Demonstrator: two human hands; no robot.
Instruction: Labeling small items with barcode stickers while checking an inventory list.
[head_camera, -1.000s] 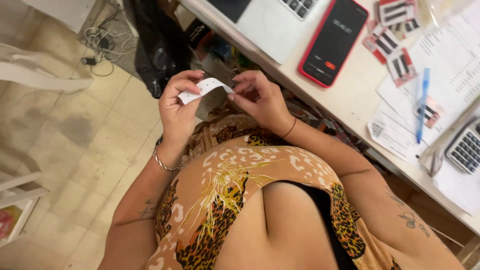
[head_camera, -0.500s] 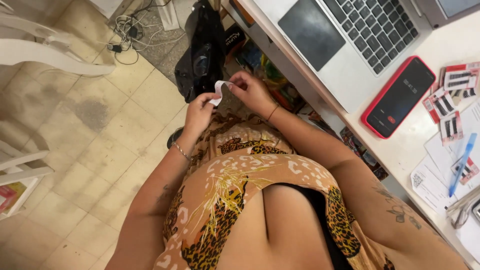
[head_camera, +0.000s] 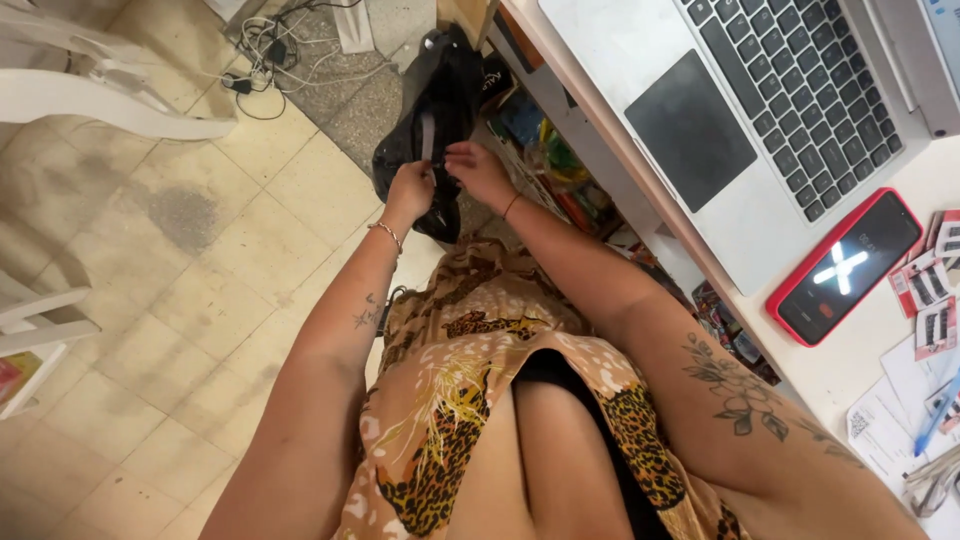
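you're at a home office desk (head_camera: 850, 370): laptop (head_camera: 760, 120), phone (head_camera: 845, 267), papers (head_camera: 890, 420), tangled cables (head_camera: 270, 55) on a worn tile floor (head_camera: 200, 260).

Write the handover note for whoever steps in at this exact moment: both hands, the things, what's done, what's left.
Left hand: stretched out, fingers on the black bag hanging at the desk's edge.
Right hand: close beside it at the same bag; whether it holds anything cannot be told.
Things: bag hangs by the under-desk shelves; laptop, red phone and papers lie on the desk.
Done: both hands have reached the bag.
Left: whatever is being handled at the bag is unfinished; no slip of paper is visible in either hand.
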